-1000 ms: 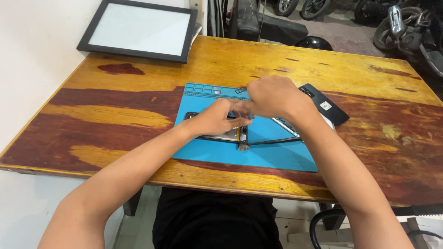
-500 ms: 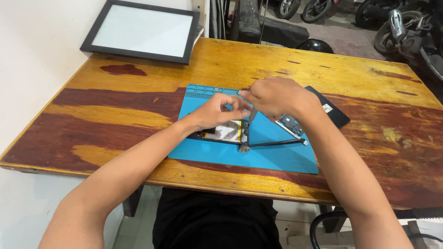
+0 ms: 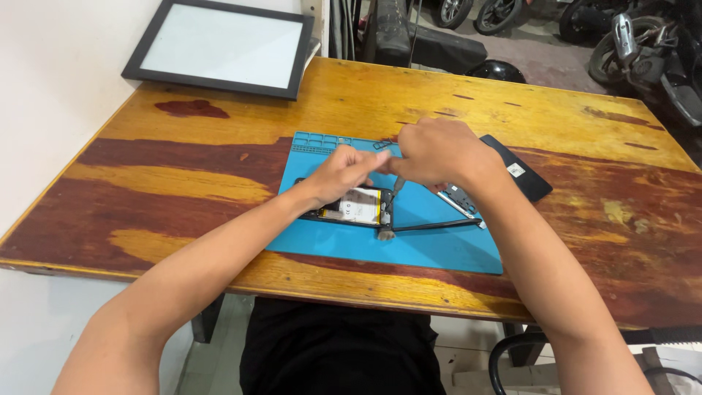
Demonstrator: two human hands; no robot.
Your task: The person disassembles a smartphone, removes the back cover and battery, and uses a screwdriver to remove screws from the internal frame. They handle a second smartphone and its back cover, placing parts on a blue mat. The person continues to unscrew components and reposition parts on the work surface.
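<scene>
Left hand (image 3: 344, 174): at frame centre, fingers resting on opened phone (image 3: 352, 207) on blue repair mat (image 3: 439, 245).
Right hand (image 3: 439, 152): clenched around thin tool (image 3: 395, 187).

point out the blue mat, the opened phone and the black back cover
blue mat (image 3: 439, 245), head view, bare lower right area
opened phone (image 3: 360, 205), head view, pale battery inside the frame
black back cover (image 3: 523, 175), head view, its middle

Opened phone (image 3: 357, 207), battery exposed, flat on blue mat; thin tool (image 3: 395, 189) tilted above it.
</scene>
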